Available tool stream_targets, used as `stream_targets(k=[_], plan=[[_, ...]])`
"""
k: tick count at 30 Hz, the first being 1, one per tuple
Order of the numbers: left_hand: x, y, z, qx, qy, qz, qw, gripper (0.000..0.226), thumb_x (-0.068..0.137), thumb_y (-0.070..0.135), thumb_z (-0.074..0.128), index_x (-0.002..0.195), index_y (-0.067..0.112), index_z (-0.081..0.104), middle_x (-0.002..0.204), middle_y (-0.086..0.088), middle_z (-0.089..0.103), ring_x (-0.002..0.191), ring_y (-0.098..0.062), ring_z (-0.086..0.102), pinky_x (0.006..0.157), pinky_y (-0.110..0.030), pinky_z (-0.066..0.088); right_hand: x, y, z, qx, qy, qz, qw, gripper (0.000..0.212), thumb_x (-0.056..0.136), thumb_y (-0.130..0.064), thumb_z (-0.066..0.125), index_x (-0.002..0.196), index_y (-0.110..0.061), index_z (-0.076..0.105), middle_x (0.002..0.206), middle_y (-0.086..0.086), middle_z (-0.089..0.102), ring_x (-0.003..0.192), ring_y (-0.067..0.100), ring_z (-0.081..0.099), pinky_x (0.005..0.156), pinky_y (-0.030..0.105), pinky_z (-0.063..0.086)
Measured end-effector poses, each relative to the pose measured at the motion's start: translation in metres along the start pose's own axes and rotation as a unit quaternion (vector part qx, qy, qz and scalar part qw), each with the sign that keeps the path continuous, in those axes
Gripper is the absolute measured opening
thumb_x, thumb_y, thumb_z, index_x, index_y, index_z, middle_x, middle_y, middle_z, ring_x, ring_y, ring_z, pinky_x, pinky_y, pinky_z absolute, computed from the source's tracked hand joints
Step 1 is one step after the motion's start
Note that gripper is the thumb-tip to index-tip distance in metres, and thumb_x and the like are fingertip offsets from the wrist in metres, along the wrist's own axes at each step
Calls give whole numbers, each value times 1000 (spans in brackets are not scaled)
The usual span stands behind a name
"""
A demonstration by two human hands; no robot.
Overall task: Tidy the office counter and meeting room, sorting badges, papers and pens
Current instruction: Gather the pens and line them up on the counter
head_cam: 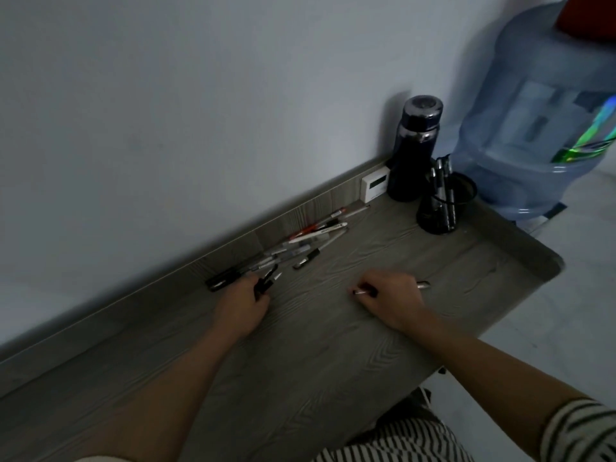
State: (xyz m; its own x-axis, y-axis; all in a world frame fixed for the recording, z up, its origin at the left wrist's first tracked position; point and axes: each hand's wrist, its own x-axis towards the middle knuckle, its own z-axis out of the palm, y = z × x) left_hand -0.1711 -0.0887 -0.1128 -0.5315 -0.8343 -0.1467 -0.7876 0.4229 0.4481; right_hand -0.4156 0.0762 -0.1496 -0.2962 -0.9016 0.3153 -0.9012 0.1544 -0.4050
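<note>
Fingers of right hand [390, 300] clenched round silver pen [422, 285]; left hand [241, 300] grasps black pen [265, 284] beside pen pile [316, 235].

Open counter [333, 361] in front, pens [310, 241] by wall, flask [413, 151], holder [443, 208] crowding corner

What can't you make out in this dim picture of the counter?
All from the head view:
- Hidden: the middle of the pen in the right hand, under its fingers.
- Blurred: the dark thing the left hand grips, partly covered by that hand.
- Uncountable: the pen pile, overlapping and dim.
- Too small: the display on the white box.
- Cut off: the jug, top and right side lost at the frame edge.
</note>
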Motion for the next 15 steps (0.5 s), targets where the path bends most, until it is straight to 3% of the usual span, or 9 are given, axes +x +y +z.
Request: stream_targets(k=[2,4,9,15], plan=[[2,6,-3,8,17,-21,1000,17,84,19,63,98,11,62,86,-6,60,83,-28,60,66,-32,45,15,2,1,-5,-31,2,1000,15,81,-34,70,73,-23,63,70,-7,63,63,15,61,55,22,34],[6,11,-5,5,40,-32,999,17,82,16,63,97,10,63,89,-11,64,85,-31,61,69,-35,48,40,4,-3,8,-78,5,997,13,87,-34,63,86,-21,66,83,-3,67,77,19,63,62,28,43],[13,21,-7,40,48,-52,997,22,90,16,55,108,7,64,105,-18,63,97,-35,60,78,-39,47,93,0,-4,26,-155,-55,986,28,92,-28,56,118,-19,62,120,2,58,103,27,60,82,36,49],[14,25,-7,55,46,-81,994,26,95,17,49,114,3,60,110,-19,56,101,-37,58,81,-40,45,123,-1,9,-6,-264,-118,957,40,91,-33,58,131,-26,56,129,4,47,110,29,56,89,38,47]])
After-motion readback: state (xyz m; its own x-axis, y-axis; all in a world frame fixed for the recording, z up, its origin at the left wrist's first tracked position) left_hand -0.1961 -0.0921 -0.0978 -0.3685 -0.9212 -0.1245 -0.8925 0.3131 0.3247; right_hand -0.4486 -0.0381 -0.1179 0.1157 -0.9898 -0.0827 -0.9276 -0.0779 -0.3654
